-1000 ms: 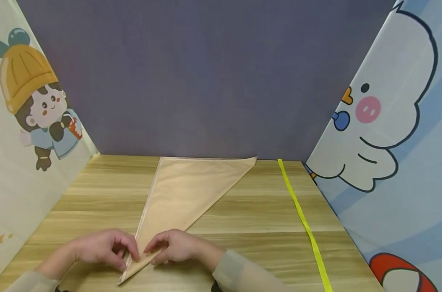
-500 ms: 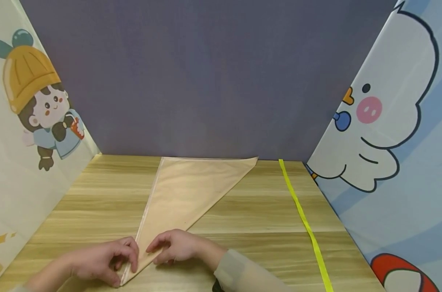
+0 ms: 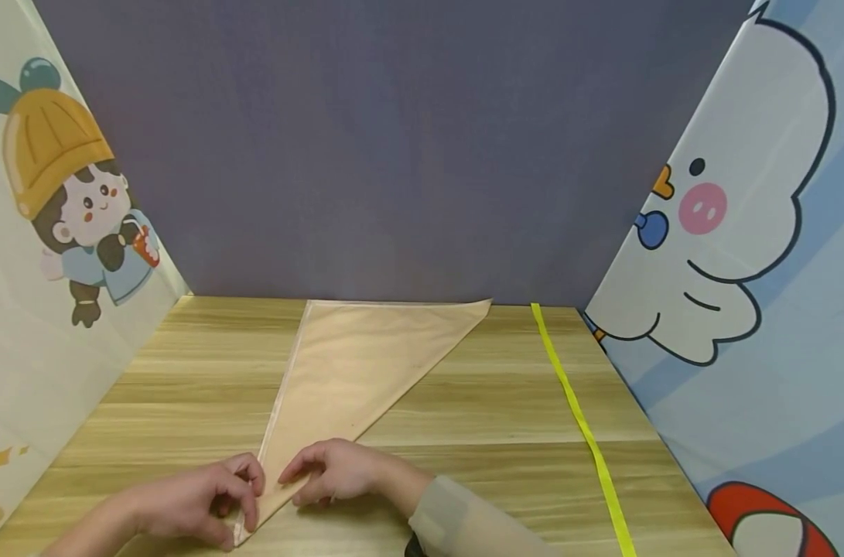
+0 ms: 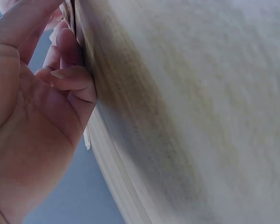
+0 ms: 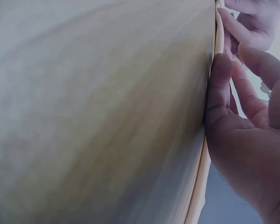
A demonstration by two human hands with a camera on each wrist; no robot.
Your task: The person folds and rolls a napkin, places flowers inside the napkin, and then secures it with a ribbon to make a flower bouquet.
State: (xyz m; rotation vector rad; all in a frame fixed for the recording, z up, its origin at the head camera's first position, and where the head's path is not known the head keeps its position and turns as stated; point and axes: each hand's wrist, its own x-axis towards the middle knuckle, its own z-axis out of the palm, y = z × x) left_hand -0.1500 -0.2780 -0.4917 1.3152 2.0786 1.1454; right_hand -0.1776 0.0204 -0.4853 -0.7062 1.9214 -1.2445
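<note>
A beige cloth (image 3: 355,356) lies folded in a triangle on the wooden table, a pale hem along its left side. At its narrow near corner, my left hand (image 3: 199,495) pinches the cloth between thumb and fingertips. My right hand (image 3: 348,468) rests just to the right, with bent fingers touching the cloth near its slanted folded edge and the thumb lower down. In the right wrist view, the right hand (image 5: 252,140) lies along the cloth's edge (image 5: 201,182). The left wrist view has the left hand (image 4: 32,116) low on the table; its fingertips are partly hidden.
A yellow strip (image 3: 582,418) runs from back to front on the right of the wooden table (image 3: 477,433). A dark grey panel (image 3: 394,155) stands behind. Cartoon-printed panels flank both sides: left panel (image 3: 18,325), right panel (image 3: 797,387).
My left hand has moved slightly toward the near corner and now pinches the cloth there; the tip has shifted a little to the right. My right hand has stayed nearly still.
</note>
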